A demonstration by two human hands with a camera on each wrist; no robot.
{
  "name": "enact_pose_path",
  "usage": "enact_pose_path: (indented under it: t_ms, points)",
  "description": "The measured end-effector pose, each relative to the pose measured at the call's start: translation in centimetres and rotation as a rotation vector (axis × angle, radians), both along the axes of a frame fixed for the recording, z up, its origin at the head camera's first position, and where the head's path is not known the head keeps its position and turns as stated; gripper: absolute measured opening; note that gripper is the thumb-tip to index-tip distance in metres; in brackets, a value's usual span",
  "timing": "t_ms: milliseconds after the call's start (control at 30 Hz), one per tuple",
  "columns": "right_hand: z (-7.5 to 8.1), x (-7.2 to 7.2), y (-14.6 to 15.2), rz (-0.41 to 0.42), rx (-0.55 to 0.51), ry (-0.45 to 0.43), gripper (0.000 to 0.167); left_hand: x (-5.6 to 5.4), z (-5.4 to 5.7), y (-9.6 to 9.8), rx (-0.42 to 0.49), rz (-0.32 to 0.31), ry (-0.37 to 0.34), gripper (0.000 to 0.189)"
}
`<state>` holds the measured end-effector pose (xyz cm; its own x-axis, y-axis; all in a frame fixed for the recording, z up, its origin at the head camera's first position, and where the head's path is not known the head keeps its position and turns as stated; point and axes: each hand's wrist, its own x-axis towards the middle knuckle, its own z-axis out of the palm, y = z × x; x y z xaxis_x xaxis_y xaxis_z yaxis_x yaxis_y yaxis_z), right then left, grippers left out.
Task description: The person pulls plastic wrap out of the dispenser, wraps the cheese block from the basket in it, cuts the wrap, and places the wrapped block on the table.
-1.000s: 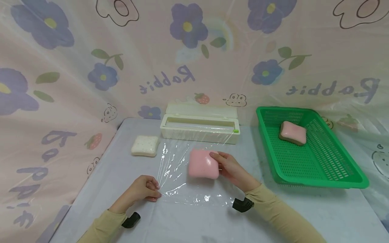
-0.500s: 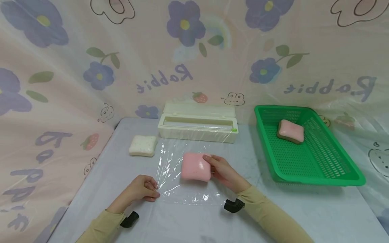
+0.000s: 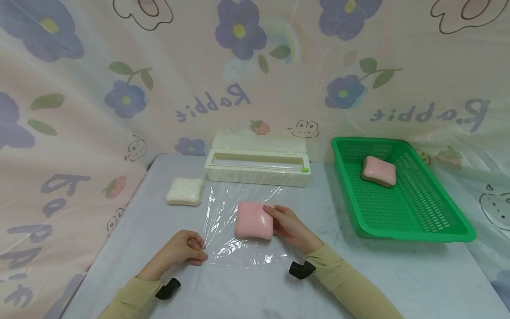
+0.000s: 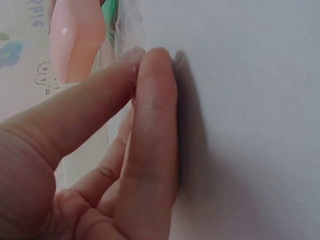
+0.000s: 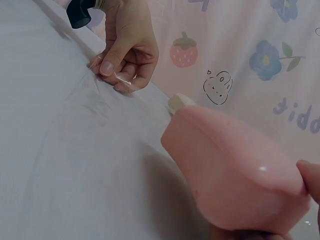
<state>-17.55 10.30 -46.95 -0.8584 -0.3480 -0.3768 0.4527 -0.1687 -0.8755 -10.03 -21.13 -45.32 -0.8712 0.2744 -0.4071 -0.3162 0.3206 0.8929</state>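
Observation:
Clear cling film [image 3: 223, 243] stretches toward me from a long white dispenser box [image 3: 256, 176] whose lid stands up. My left hand [image 3: 181, 250] pinches the film's near left corner between thumb and fingers [image 4: 157, 100]. In my right hand [image 3: 292, 228] is a pink, pillow-shaped square block [image 3: 254, 220], gripped by its right side with the thumb on top. The block hangs over the film, and the right wrist view shows its shadow below. Part of the right hand is hidden under the block.
A speckled white square block [image 3: 185, 191] lies left of the film. To the right stands a green plastic basket [image 3: 418, 237] holding a pink-topped, brown-sided block [image 3: 379, 171]. A flower-printed sheet [image 3: 159, 124] hangs behind and left of the table [image 3: 247, 292].
My right hand has shifted slightly left and toward me with the pink block. The left hand keeps its pinch on the film corner. The head view has turned a little.

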Motion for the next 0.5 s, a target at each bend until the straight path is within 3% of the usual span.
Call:
enact_pose_path:
  t_ms: [267, 500]
  points:
    - [-0.3, -0.08, -0.08, -0.006, 0.017, 0.01, 0.046, 0.08, -0.05, 0.01, -0.019, 0.001, -0.003, 0.028]
    - [-0.59, -0.11, -0.19, -0.045, 0.08, 0.073, 0.042, 0.1, 0.0, 0.04, -0.018, -0.004, -0.006, 0.029]
